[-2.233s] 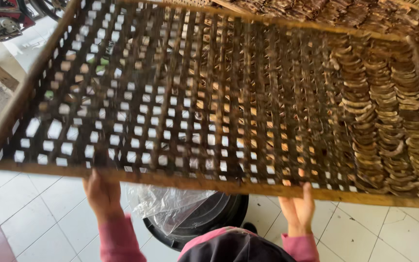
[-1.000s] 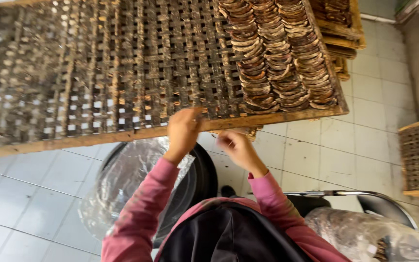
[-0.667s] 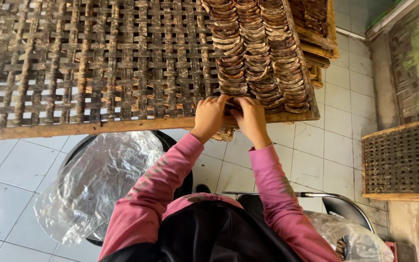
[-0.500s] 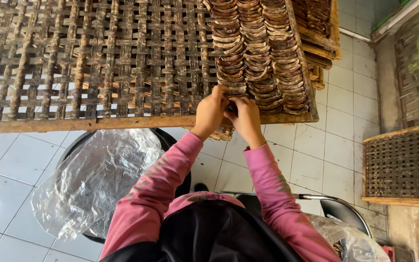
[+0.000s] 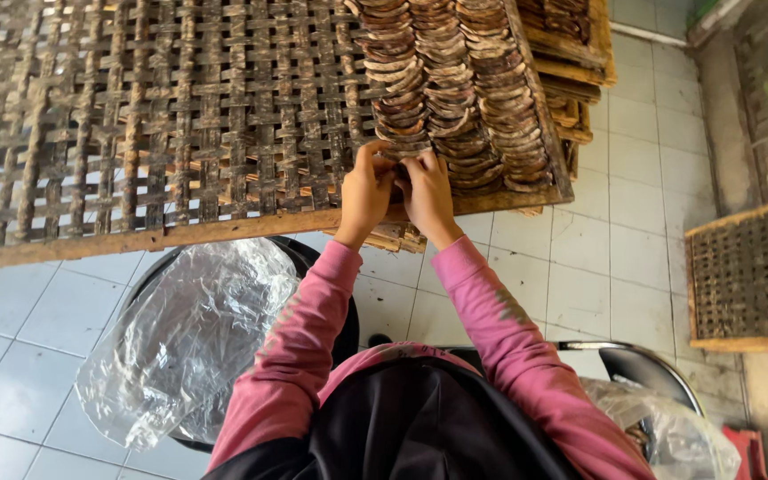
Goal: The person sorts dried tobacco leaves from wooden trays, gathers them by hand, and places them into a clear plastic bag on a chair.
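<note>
A large woven bamboo rack point(image 5: 180, 133) with a wooden frame lies in front of me over the tiled floor. Rows of brown curved dried slices point(image 5: 455, 98) overlap on its right part. My left hand point(image 5: 364, 194) and my right hand point(image 5: 427, 197) meet at the near end of the leftmost row, fingers pinched on the lowest slices. Both arms wear pink sleeves. What lies under the fingertips is hidden.
A black tub lined with clear plastic point(image 5: 197, 338) stands under the rack's near edge. Another lined tub point(image 5: 660, 418) sits at lower right. More racks are stacked behind point(image 5: 571, 53), and one rack point(image 5: 748, 276) lies on the floor at right.
My hands left the rack's near edge, moved right and came together at the end of the slice rows. The view shifted right and closer to the rack.
</note>
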